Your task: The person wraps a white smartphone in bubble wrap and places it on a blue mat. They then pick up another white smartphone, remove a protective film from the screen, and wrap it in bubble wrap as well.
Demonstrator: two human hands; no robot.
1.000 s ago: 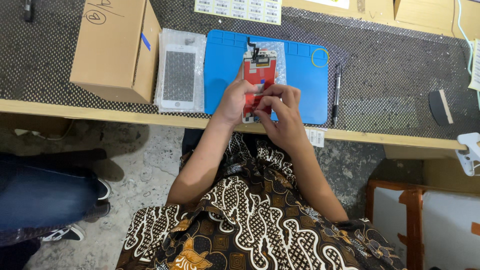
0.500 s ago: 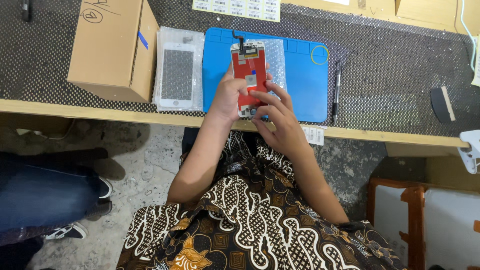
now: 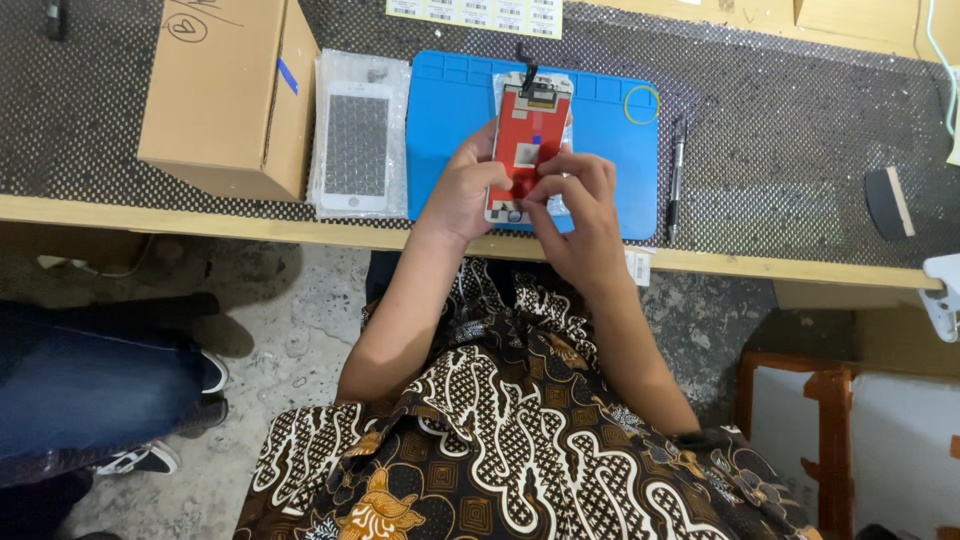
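A phone screen panel with a red backing (image 3: 528, 140) is held over the blue work mat (image 3: 450, 110), its back side up and a small flex cable at its far end. My left hand (image 3: 468, 190) grips its left edge. The fingertips of my right hand (image 3: 580, 215) pinch at the panel's lower middle, near a small grey patch. Whether something small sits between those fingertips is hidden.
A stack of white phone screens in clear bags (image 3: 358, 135) lies left of the mat, beside a cardboard box (image 3: 225, 95). A dark pen-like tool (image 3: 675, 175) lies right of the mat. Another person's jeans and shoe (image 3: 110, 390) are at lower left.
The red-backed panel has been lifted and tilted farther from me, toward the mat's far edge. Both hands moved with it; my right fingers stay at its lower middle.
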